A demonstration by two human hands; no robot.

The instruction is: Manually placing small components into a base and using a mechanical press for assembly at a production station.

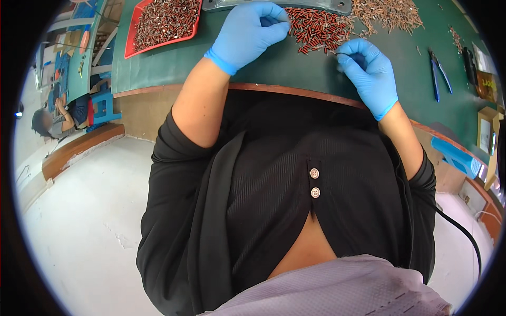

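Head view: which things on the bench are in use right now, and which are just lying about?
In use: left hand and right hand, both gloved, at the red parts pile; thin wire at the right fingertips.

Lying about: red tray, blue pliers, brown parts pile.

Green table [295, 66], red tray [130, 37], component piles [319, 29], pliers [437, 73]

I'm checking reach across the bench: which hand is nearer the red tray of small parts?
Left. The left hand is just right of the red tray; the right hand is farther right, beyond the parts pile.
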